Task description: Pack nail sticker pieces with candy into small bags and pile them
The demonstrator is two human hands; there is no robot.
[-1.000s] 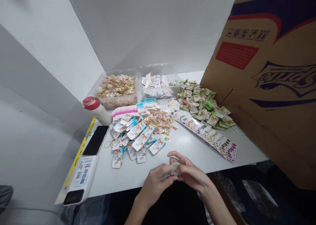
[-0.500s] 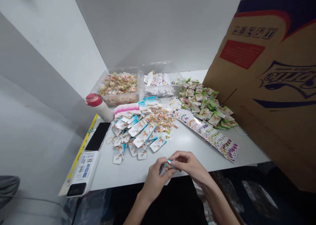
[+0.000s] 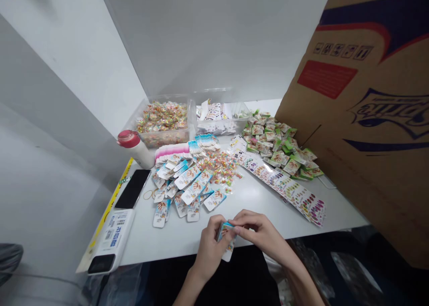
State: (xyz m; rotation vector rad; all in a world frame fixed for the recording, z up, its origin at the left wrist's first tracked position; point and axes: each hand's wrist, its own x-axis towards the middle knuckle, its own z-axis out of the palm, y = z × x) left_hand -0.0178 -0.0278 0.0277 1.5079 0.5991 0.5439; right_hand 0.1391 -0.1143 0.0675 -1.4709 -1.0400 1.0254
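On the white surface (image 3: 258, 198), head view: I am watching printed cards (image 3: 182, 185) lying fanned beside a heap of small bright packets (image 3: 217, 167). At the front edge, the left hand (image 3: 209, 252) and right hand (image 3: 263, 230) are gripping one blue-topped card (image 3: 227, 236), the fingers (image 3: 243, 219) of both clamping it between them.

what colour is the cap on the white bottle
Pinkish red: the cap on the white bottle shows clearly in the head view.

Head-worn view, facing down, hands (image 3: 211, 252) fairly near
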